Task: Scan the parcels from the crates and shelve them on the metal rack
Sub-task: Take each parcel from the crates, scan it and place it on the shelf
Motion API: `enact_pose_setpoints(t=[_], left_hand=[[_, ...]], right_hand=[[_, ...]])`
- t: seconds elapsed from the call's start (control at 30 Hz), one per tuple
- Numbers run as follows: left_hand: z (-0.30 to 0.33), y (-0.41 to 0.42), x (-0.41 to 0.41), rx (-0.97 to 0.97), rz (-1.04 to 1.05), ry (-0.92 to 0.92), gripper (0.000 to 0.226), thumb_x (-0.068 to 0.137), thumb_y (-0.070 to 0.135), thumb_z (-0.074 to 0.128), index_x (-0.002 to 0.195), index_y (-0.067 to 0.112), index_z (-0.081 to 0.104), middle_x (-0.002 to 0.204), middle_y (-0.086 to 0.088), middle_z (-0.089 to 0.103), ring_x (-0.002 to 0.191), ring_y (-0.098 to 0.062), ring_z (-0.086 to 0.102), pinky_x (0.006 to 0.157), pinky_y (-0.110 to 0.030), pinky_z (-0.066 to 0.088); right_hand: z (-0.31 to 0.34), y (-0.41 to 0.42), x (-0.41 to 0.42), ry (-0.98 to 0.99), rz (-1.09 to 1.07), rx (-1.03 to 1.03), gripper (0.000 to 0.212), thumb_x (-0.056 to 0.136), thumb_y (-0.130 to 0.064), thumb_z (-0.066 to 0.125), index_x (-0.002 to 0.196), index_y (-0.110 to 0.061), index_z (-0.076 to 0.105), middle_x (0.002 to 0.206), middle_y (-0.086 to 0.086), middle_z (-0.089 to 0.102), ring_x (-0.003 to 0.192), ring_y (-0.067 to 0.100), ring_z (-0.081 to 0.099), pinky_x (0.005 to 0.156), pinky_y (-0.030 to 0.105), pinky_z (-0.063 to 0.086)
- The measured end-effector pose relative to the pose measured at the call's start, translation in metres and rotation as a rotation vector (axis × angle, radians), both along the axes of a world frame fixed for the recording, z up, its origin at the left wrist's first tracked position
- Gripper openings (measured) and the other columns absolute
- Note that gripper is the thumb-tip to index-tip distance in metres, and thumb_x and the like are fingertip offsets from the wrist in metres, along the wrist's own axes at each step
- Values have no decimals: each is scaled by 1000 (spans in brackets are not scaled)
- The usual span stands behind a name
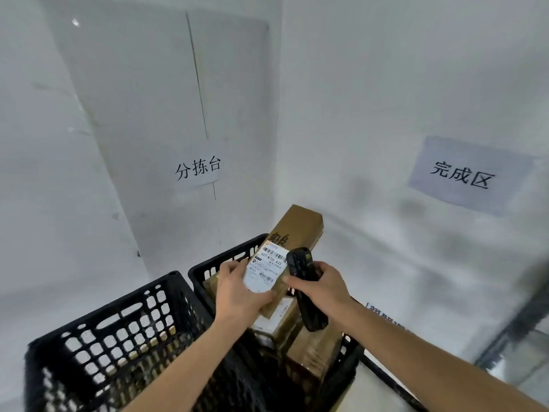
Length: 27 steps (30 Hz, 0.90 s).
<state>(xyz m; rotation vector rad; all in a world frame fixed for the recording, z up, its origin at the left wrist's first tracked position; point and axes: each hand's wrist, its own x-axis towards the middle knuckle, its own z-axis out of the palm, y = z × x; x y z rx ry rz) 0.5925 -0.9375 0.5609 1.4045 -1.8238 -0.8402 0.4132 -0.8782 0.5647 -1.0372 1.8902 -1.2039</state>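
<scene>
Mid-scan: left hand (237, 292) has a grip on a long brown parcel (292, 239) held above the right crate (225, 260); right hand (322, 288) grips the scanner (303, 278), touching its label (266, 270). More parcels (297, 337) remain in that crate. Shelving not yet started for this one; rack barely visible at right edge.

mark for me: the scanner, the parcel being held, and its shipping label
scanner (300, 273), head view, on the black upper body just above the gripping right hand.
parcel (300, 226), head view, on the brown cardboard face near its far end.
shipping label (264, 270), head view, on the white middle of the sticker.
</scene>
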Motion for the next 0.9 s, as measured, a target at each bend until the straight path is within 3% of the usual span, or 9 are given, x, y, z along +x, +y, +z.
enact_pose_setpoints(t=[0.13, 0.27, 0.37, 0.47, 0.53, 0.63, 0.7, 0.8, 0.9], left_hand=[[36, 60, 7, 1, -106, 31, 77, 60, 24, 90, 129, 13, 57, 116, 3, 36, 115, -17, 45, 85, -23, 43], [77, 115, 9, -21, -209, 102, 83, 60, 17, 90, 133, 22, 51, 117, 7, 43, 119, -17, 48, 92, -24, 44], [98, 156, 3, 24, -325, 238, 85, 59, 16, 91, 123, 36, 38, 114, 12, 61, 97, -3, 60, 68, -12, 50], [106, 195, -10, 52, -431, 327, 83, 58, 21, 94, 121, 40, 43, 110, 20, 66, 96, 3, 64, 77, -19, 54], [110, 223, -23, 96, -505, 453, 70, 69, 16, 91, 121, 39, 50, 110, 15, 70, 97, 5, 66, 78, -16, 55], [119, 262, -46, 162, -597, 587, 44, 86, 13, 77, 121, 33, 59, 115, 2, 73, 103, -8, 70, 84, -30, 60], [128, 292, -66, 236, -668, 621, 41, 89, 15, 74, 122, 35, 61, 114, -1, 75, 103, -18, 72, 88, -43, 60], [143, 338, -91, 345, -790, 602, 42, 92, 14, 70, 124, 39, 57, 108, -7, 76, 96, -25, 75, 81, -40, 61], [153, 386, -115, 399, -863, 535, 37, 96, 14, 65, 124, 37, 55, 102, -7, 78, 93, -25, 75, 85, -42, 60]], right_hand=[[38, 66, 20, -86, -80, -91, 57, 69, -41, 95, 115, -23, 68, 103, -6, 76, 92, 15, 74, 91, 39, 60], [79, 137, 29, -122, -121, -164, 49, 73, -33, 94, 114, -26, 68, 104, -9, 76, 88, 8, 74, 71, 21, 55], [104, 187, 28, -131, -163, -202, 47, 74, -26, 94, 114, -21, 70, 102, -7, 77, 74, 3, 74, 58, 12, 52], [120, 234, 14, -123, -216, -230, 45, 75, -23, 94, 114, -20, 71, 100, -9, 78, 75, -1, 74, 58, 8, 50], [132, 271, 2, -100, -250, -245, 47, 74, -22, 94, 115, -21, 72, 101, -11, 79, 79, -1, 74, 62, 8, 51], [141, 326, -19, -87, -292, -257, 45, 75, -21, 94, 113, -23, 69, 104, -13, 75, 78, -9, 71, 63, 7, 50], [148, 366, -34, -62, -315, -264, 44, 75, -20, 94, 108, -29, 66, 103, -19, 70, 77, -16, 67, 63, 3, 48], [154, 419, -56, -40, -375, -264, 56, 68, -29, 98, 113, -33, 66, 118, -12, 72, 102, -1, 70, 85, 18, 54], [160, 479, -75, -40, -419, -248, 58, 68, -25, 98, 119, -27, 69, 113, -10, 77, 97, 6, 75, 86, 25, 58]])
